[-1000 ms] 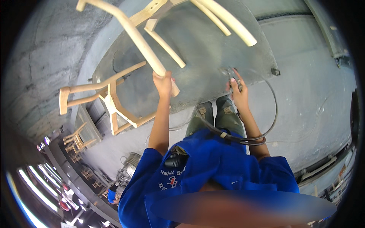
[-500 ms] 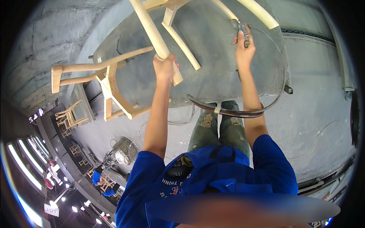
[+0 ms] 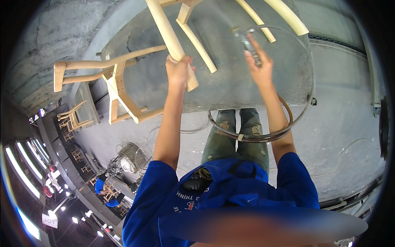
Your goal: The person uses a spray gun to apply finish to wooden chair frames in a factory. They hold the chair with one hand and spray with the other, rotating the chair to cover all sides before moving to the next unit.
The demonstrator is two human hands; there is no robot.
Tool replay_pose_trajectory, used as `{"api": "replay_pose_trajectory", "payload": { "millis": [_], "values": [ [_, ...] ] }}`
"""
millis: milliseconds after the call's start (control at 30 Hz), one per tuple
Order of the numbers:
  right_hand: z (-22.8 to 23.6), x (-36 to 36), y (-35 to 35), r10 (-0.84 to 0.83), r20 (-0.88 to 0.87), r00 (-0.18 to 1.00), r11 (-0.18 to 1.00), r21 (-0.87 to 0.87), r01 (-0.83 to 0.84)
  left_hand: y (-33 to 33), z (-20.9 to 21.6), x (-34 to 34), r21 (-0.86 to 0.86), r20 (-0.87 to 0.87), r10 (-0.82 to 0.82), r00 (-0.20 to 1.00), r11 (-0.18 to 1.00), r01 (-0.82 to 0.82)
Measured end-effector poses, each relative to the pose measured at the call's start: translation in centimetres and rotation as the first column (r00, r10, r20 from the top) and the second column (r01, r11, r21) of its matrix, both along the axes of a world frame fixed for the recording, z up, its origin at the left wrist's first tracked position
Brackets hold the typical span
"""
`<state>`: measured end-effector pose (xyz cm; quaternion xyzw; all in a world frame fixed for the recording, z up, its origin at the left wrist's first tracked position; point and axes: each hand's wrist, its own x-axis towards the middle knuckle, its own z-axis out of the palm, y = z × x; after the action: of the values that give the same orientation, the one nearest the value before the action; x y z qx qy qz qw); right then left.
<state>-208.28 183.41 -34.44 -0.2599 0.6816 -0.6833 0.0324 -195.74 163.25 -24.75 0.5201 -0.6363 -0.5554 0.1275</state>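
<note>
A: Status, quick. Hands?

B: Left hand (image 3: 178, 74) is wrapped tight round the lower end of one leg of a pale, smooth, bare-looking wooden chair frame (image 3: 169, 31). Right hand (image 3: 261, 68) is closed round the handle of a small silvery metal spray gun (image 3: 252, 45); it's blurred, so can't tell if the trigger is squeezed.

A: Where's the frame?

B: Top middle, legs pointing toward the person, above a broad grey stone-like slab (image 3: 230, 94). Upper part cut off by the picture edge. Gun sits between its legs, apart from the wood as far as I can see. A long, thin, dark rubber hose (image 3: 255, 139) loops by the right forearm.

A: How far along?

B: My judgement: mid-work on this frame. Done: frame gripped, gun raised among the legs. Left: unclear. Wood looks evenly pale, so no telling finished faces from unfinished ones. Hidden upper part, can't say.

A: Other pieces?

B: A second pale wooden chair frame (image 3: 119, 88) of rounded bars, at the slab's left side, neither hand on it. Same pale tone; can't tell whether it's done or waiting.
</note>
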Motion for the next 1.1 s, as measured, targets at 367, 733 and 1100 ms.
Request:
{"api": "replay_pose_trajectory", "payload": {
  "millis": [367,733,1100],
  "values": [
    [3.8,7.5,1.2,0.018,0.401,0.916,0.969,-0.232,0.082,1.8,-0.4,1.7,-0.028,-0.043,0.031,0.999,0.999,-0.033],
    [-2.2,5.5,-10.9,0.041,0.913,0.405,0.943,-0.17,0.287,7.2,-1.7,5.1,-0.052,-0.151,0.059,0.987,0.996,-0.068],
    [-3.3,13.3,8.5,-0.234,0.948,0.215,0.965,0.199,0.171,8.3,-2.0,6.1,-0.007,-0.151,0.091,0.984,0.996,-0.093]
  ]
}}
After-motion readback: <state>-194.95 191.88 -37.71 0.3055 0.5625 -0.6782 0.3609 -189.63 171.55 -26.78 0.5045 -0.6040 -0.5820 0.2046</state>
